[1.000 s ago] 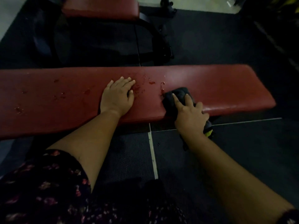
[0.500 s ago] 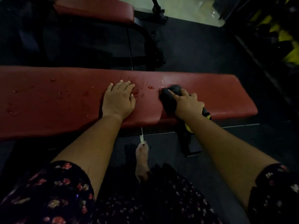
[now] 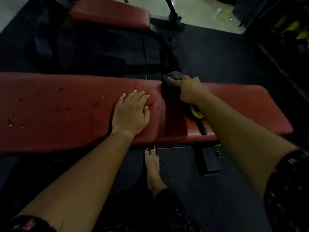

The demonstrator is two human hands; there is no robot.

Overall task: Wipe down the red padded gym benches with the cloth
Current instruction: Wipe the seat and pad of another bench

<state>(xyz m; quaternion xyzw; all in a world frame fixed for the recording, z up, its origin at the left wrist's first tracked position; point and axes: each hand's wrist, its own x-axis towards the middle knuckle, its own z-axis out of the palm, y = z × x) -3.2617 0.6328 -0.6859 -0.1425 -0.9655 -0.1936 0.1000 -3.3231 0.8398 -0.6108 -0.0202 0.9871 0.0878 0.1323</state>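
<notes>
Presently, by item.

Red padded bench (image 3: 66, 114): its long axis runs left to right across the view, with the near edge toward the person.

Dark cloth (image 3: 170, 84): bunched at the bench's far edge, right of centre.

Right grip (image 3: 189, 91): fingers curled over the cloth, pinning it to the padding.

Left grip (image 3: 130, 114): spread flat, palm down on the padding just left of the cloth and holding nothing; judged a brace.

Droplets (image 3: 151, 103): a wet scatter between the left fingertips and the cloth, and more (image 3: 11, 122) well out toward the bench's left end.

Governing relation: all visible wet lies left of the cloth along the long axis. The right grip is nearer the first scatter, and the left grip lies across the way to the rest. The likely stroke is leftward.

Yellow-and-black object (image 3: 196, 113): on the padding under the right wrist; kind cannot be told.

Second red bench (image 3: 110, 15): beyond the first, untouched.

Bare foot (image 3: 153, 168): on the dark floor mat (image 3: 217, 190) beside the near edge.
</notes>
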